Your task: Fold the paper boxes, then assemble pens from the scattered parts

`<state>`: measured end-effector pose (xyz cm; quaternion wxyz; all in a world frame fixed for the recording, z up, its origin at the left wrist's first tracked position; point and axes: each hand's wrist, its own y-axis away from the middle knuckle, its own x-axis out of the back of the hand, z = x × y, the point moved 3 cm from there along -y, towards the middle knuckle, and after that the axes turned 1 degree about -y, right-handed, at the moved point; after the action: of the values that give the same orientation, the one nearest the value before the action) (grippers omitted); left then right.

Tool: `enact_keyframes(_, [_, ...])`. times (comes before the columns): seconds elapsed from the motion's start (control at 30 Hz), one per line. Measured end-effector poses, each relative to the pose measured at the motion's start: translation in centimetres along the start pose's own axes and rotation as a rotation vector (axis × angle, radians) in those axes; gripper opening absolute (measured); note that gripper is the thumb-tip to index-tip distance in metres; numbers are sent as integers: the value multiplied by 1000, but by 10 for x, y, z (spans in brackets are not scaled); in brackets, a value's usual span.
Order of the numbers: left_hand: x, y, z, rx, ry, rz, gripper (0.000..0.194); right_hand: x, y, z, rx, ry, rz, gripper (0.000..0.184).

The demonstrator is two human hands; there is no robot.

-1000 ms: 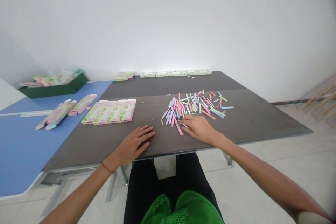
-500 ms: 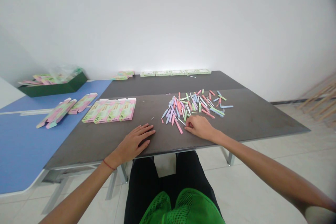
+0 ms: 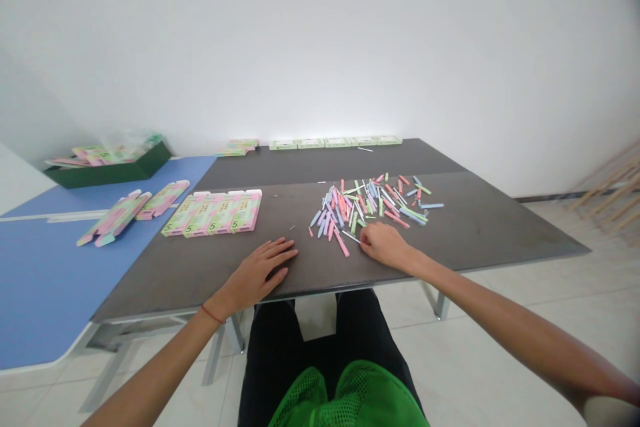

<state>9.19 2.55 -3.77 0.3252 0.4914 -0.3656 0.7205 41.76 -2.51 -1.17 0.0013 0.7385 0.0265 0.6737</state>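
Note:
My left hand (image 3: pixel 260 270) lies flat on the dark grey table (image 3: pixel 475 227), fingers stretched out, holding nothing. My right hand (image 3: pixel 384 243) rests at the near edge of a pile of small pastel pens and caps (image 3: pixel 367 203), its fingers curled and pinched together at a pink piece; what it grips is too small to name. A pink pen (image 3: pixel 342 243) lies just left of that hand. A row of flat pink-and-green boxes (image 3: pixel 215 212) lies on the table beyond my left hand.
More flat boxes (image 3: pixel 125 213) lie on the blue table (image 3: pixel 40 280) at the left, near a dark green tray (image 3: pixel 107 170) with packets. A row of green boxes (image 3: pixel 335 142) lines the far edge by the wall. Wooden slats (image 3: pixel 617 190) lean at the right.
My right hand has drawn back from the pile toward me and its fingers have curled into a pinch. My left hand has stayed flat in place.

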Motion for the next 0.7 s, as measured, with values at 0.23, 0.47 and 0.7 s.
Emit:
enact_keyframes(0.23, [-2, 0, -1, -6, -13, 3, 45, 6, 11, 7, -56, -23, 28, 14])
enact_keyframes(0.47, [8, 3, 18, 20, -113, 212, 35, 25, 45, -7, 50, -330, 27, 6])
enact_keyframes(0.7, [29, -13, 75, 36, -196, 272, 34, 33, 51, -64, 271, -255, -6, 7])
